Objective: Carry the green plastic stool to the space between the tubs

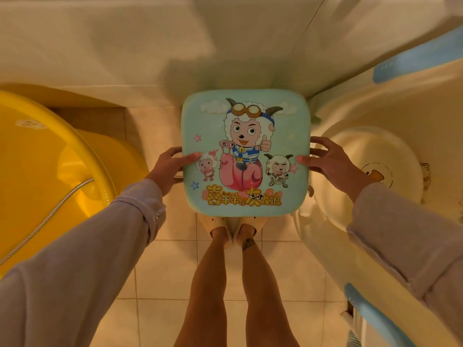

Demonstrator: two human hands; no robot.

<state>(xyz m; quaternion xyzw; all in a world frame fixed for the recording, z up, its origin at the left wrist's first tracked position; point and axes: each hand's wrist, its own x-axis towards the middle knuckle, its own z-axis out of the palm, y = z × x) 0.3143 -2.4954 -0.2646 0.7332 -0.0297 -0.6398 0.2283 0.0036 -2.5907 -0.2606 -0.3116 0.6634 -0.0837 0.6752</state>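
The green plastic stool [246,113] has a square seat with cartoon sheep printed on it, and I see it from straight above. It is level, between the yellow tub [37,159] on the left and the cream tub [390,116] on the right. My left hand [170,165] grips the seat's left edge, thumb on top. My right hand [330,161] grips the right edge the same way. The stool's legs are hidden under the seat, so I cannot tell whether it touches the floor.
A white wall [150,46] runs just behind the stool. A metal shower hose [50,219] lies over the yellow tub's rim. My feet in pale slippers [233,222] stand on the tiled floor [162,284] right below the stool. Blue trim [370,314] edges the cream tub.
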